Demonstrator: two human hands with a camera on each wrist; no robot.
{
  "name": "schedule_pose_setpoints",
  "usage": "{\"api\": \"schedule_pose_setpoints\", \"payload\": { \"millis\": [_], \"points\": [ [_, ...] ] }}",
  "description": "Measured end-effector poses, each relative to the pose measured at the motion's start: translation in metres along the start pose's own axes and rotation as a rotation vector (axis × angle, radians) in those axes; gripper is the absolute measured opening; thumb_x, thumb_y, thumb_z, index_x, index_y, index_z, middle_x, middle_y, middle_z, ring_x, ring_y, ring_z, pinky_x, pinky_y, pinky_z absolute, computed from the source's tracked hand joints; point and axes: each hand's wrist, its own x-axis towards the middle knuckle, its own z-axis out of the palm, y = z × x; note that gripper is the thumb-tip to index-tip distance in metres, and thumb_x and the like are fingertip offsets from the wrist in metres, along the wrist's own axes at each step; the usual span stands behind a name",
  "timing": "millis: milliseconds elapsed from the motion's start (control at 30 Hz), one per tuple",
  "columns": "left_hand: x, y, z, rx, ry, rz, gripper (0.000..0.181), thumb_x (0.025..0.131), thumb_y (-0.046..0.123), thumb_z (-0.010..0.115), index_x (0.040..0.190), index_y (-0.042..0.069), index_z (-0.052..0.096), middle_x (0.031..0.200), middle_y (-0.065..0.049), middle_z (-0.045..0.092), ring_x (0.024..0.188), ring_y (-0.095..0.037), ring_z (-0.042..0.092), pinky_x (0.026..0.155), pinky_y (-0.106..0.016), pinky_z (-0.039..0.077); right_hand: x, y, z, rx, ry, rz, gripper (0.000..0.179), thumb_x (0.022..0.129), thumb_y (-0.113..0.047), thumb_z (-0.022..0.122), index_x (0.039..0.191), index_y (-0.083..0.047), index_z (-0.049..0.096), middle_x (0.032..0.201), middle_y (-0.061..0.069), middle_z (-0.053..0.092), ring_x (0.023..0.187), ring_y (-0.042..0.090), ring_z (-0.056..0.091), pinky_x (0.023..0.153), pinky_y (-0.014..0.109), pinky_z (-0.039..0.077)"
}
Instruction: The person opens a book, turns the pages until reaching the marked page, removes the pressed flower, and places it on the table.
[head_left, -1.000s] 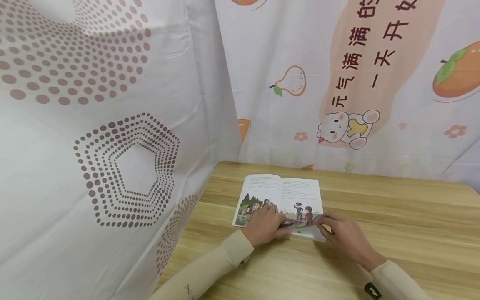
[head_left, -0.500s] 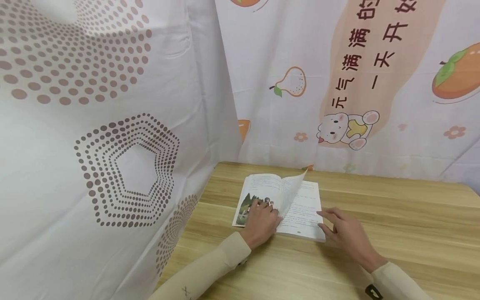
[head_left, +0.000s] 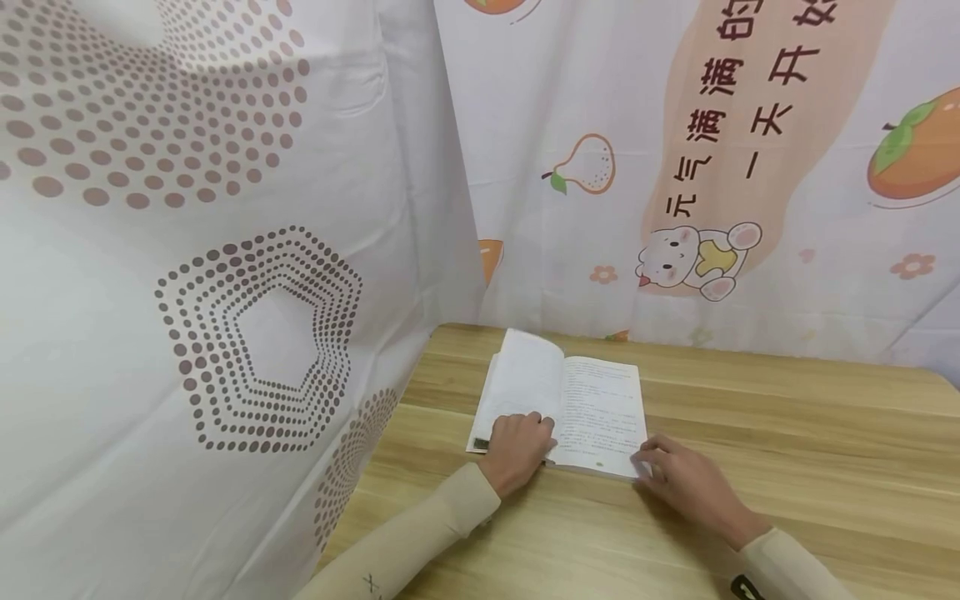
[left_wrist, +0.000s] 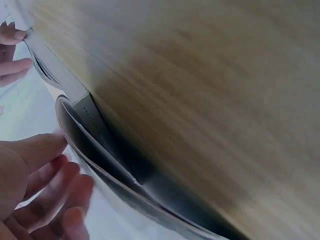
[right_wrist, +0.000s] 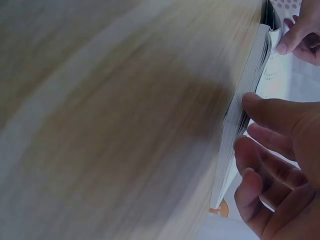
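Note:
An open book (head_left: 600, 400) lies on the table, text showing on its right page. On the left side, one leaf (head_left: 528, 375) bows up from the pages beneath, with a dark strip of picture at its lower corner. My left hand (head_left: 517, 452) rests on the lower left page beside the spine, fingers bent loosely. In the left wrist view its thumb touches the curved lower edge of the pages. My right hand (head_left: 686, 483) is at the book's lower right corner. The right wrist view has its thumb and bent fingers (right_wrist: 247, 150) at the page edges (right_wrist: 230, 135), pinching the corner.
The wooden table (head_left: 787, 433) extends right of the book and in front of it. A white dotted curtain (head_left: 225, 292) hangs close on the left. Behind the table hangs a printed curtain (head_left: 570, 250) with fruit and lettering.
The illustrated leaf rose from the right side, swung left over the spine and now lies bowed over the left pages. My left hand shifted slightly left; my right hand stays by the lower right corner.

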Motion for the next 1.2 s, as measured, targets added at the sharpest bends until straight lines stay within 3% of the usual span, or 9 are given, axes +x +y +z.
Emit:
{"api": "schedule_pose_setpoints", "payload": {
  "millis": [267, 433, 600, 733, 867, 967, 1100, 1200],
  "points": [
    [0.004, -0.001, 0.003, -0.135, -0.093, 0.01, 0.013, 0.093, 0.031, 0.078, 0.093, 0.019, 0.078, 0.087, 0.004, 0.068, 0.074, -0.011, 0.054, 0.056, -0.021, 0.046, -0.001, 0.003, -0.001, -0.023, 0.029, -0.079, 0.014, 0.08, -0.013, 0.088, 0.091, -0.016, 0.081, 0.098, -0.004, 0.07, 0.077, 0.008, 0.067, 0.062, 0.029, 0.055],
    [0.006, 0.0, 0.004, -0.171, -0.143, 0.025, 0.009, 0.096, 0.027, 0.075, 0.098, 0.02, 0.08, 0.094, 0.004, 0.071, 0.077, -0.01, 0.055, 0.059, -0.019, 0.045, 0.002, 0.001, -0.001, -0.074, 0.149, -0.203, 0.016, 0.076, -0.011, 0.088, 0.086, -0.015, 0.078, 0.092, -0.007, 0.069, 0.067, 0.005, 0.064, 0.054, 0.026, 0.051],
    [0.007, 0.001, 0.004, -0.197, -0.149, 0.03, 0.009, 0.096, 0.024, 0.074, 0.099, 0.019, 0.081, 0.091, 0.004, 0.071, 0.074, -0.009, 0.054, 0.057, -0.018, 0.043, 0.004, 0.001, 0.0, -0.094, 0.253, -0.299, 0.017, 0.073, -0.007, 0.086, 0.086, -0.013, 0.076, 0.091, -0.006, 0.067, 0.059, 0.004, 0.059, 0.047, 0.024, 0.046],
    [0.008, 0.001, 0.004, -0.211, -0.15, 0.038, 0.013, 0.098, 0.028, 0.071, 0.097, 0.019, 0.08, 0.087, 0.004, 0.069, 0.07, -0.009, 0.05, 0.055, -0.019, 0.039, 0.004, 0.003, 0.001, -0.079, 0.264, -0.309, 0.017, 0.072, -0.005, 0.083, 0.085, -0.013, 0.077, 0.089, -0.006, 0.066, 0.057, 0.003, 0.056, 0.046, 0.023, 0.043],
    [0.008, 0.004, 0.005, -0.199, -0.155, 0.054, 0.033, 0.096, 0.053, 0.067, 0.092, 0.021, 0.075, 0.081, 0.003, 0.062, 0.067, -0.011, 0.045, 0.052, -0.02, 0.036, 0.004, 0.004, 0.001, -0.072, 0.275, -0.311, 0.018, 0.069, -0.004, 0.081, 0.084, -0.013, 0.076, 0.088, -0.007, 0.066, 0.057, 0.002, 0.055, 0.046, 0.023, 0.043],
    [0.007, 0.006, 0.005, -0.169, -0.158, 0.068, 0.049, 0.088, 0.07, 0.063, 0.097, 0.023, 0.073, 0.079, 0.002, 0.057, 0.066, -0.012, 0.044, 0.05, -0.022, 0.035, 0.004, 0.003, 0.0, -0.053, 0.278, -0.295, 0.018, 0.071, -0.005, 0.084, 0.083, -0.015, 0.076, 0.087, -0.009, 0.066, 0.059, 0.0, 0.055, 0.047, 0.022, 0.043],
    [0.007, 0.009, 0.005, -0.134, -0.165, 0.072, 0.056, 0.085, 0.075, 0.062, 0.104, 0.024, 0.073, 0.082, 0.0, 0.058, 0.067, -0.014, 0.045, 0.05, -0.024, 0.037, 0.005, 0.0, -0.005, 0.002, 0.282, -0.25, 0.019, 0.071, -0.009, 0.089, 0.082, -0.017, 0.075, 0.086, -0.012, 0.066, 0.062, -0.006, 0.052, 0.05, 0.019, 0.043],
    [0.008, 0.01, 0.005, -0.114, -0.169, 0.074, 0.054, 0.087, 0.074, 0.06, 0.104, 0.025, 0.074, 0.084, -0.001, 0.06, 0.068, -0.015, 0.047, 0.049, -0.025, 0.038, 0.006, -0.001, -0.008, 0.027, 0.304, -0.237, 0.014, 0.091, -0.026, 0.08, 0.083, -0.017, 0.075, 0.089, -0.011, 0.067, 0.062, -0.009, 0.047, 0.05, 0.016, 0.04]
  ]
}}
